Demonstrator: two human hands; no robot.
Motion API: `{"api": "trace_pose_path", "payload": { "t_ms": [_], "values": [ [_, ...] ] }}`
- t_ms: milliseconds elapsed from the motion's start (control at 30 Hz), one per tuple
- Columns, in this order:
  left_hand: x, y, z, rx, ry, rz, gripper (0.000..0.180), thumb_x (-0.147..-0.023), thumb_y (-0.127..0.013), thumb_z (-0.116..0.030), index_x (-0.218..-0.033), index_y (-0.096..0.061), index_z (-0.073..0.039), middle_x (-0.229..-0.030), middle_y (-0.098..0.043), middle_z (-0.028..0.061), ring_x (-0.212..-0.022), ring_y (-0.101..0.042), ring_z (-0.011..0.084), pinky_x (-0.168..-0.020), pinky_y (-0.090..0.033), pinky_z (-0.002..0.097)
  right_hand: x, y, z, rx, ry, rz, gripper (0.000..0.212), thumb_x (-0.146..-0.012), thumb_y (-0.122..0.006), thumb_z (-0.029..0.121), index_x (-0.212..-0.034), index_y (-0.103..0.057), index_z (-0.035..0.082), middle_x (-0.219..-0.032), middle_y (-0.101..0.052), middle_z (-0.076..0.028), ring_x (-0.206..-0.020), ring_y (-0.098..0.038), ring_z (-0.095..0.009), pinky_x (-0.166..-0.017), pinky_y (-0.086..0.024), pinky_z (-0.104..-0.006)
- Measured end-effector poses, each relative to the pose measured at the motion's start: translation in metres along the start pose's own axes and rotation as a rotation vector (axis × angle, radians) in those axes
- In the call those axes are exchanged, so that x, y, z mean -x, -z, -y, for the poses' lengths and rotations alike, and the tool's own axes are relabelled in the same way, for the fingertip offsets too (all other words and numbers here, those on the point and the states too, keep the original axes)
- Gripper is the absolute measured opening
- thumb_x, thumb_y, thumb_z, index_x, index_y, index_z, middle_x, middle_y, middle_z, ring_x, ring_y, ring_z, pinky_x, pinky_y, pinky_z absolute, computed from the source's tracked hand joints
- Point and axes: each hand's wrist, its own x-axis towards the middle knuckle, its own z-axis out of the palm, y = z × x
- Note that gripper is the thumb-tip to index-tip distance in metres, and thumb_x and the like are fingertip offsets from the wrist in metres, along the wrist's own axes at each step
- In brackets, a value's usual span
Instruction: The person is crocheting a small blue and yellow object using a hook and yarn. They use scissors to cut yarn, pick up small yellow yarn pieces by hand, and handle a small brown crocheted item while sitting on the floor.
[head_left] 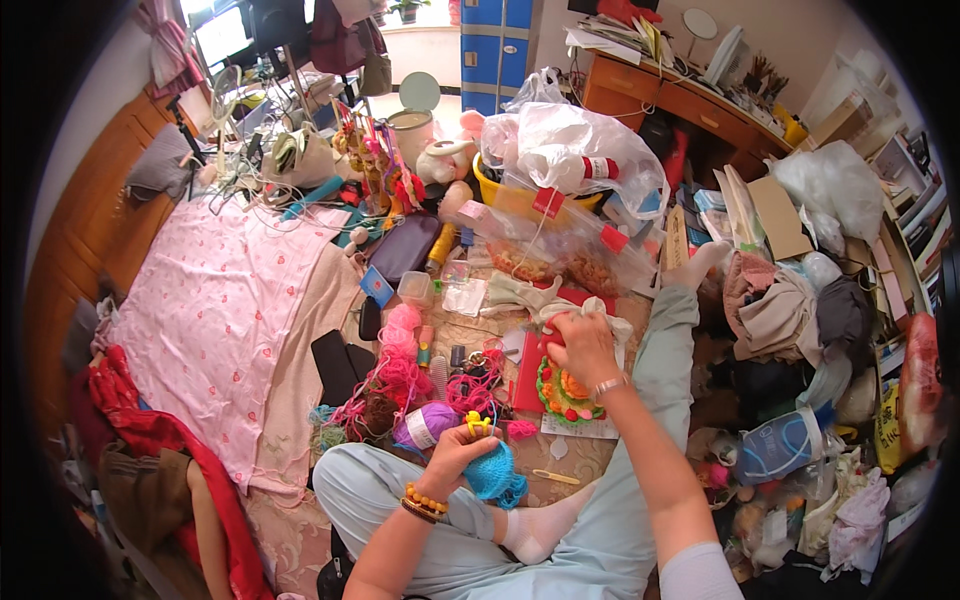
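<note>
My left hand (455, 455) is closed around a blue knitted or crocheted piece (492, 474), held above my crossed legs. A small yellow part (480, 421) stands out at the top of the grip, by my fingertips. Farther forward and to the right, my right hand (586, 350) reaches down with its fingers bent together over something red. Whatever they grip, if anything, is too hidden to make out. Just below that hand lies a round crocheted piece (562, 392) in green, orange and red. Between my leg and foot rests a slim yellow tool (555, 477).
Left of my hands are a purple yarn ball (427, 425), pink yarn (400, 370) and thread spools (425, 345). A pink cloth (225, 320) spreads at left. Ahead stands a yellow basket (490, 185) under plastic bags (560, 140). Piled clothes (780, 310) lie at right.
</note>
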Motion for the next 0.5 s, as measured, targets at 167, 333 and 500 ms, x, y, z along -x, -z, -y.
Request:
{"api": "trace_pose_path", "payload": {
  "t_ms": [167, 333, 500],
  "values": [
    [0.000, 0.001, 0.002, 0.010, -0.005, 0.021, 0.032, -0.073, -0.067, 0.002, -0.103, -0.058, 0.001, -0.087, -0.062, 0.0053, -0.075, -0.061, 0.0130, -0.069, -0.051, 0.0260, -0.029, -0.043, -0.039, 0.197, -0.084, 0.226, 0.029, -0.064, -0.070, 0.026, -0.085, -0.061, 0.008, -0.084, -0.062, -0.009, -0.079, -0.058, -0.024, -0.080, -0.037, -0.0375],
    [-0.004, 0.000, 0.003, -0.025, -0.002, 0.000, 0.029, -0.072, -0.068, 0.003, -0.100, -0.060, 0.002, -0.090, -0.062, 0.0052, -0.079, -0.060, 0.0124, -0.072, -0.051, 0.0259, -0.017, -0.067, -0.049, 0.263, -0.101, 0.120, 0.024, -0.065, -0.072, 0.026, -0.081, -0.062, 0.010, -0.088, -0.061, -0.009, -0.083, -0.059, -0.025, -0.079, -0.038, -0.0400],
    [-0.006, 0.013, 0.018, -0.097, -0.130, -0.120, 0.030, -0.072, -0.068, 0.002, -0.101, -0.059, 0.001, -0.091, -0.062, 0.0051, -0.080, -0.059, 0.0109, -0.071, -0.050, 0.0237, 0.028, -0.019, 0.034, -0.524, -0.240, 0.206, 0.029, -0.069, -0.070, 0.032, -0.074, -0.063, 0.005, -0.072, -0.061, -0.012, -0.067, -0.059, -0.026, -0.063, -0.046, -0.0358]
  ]
}}
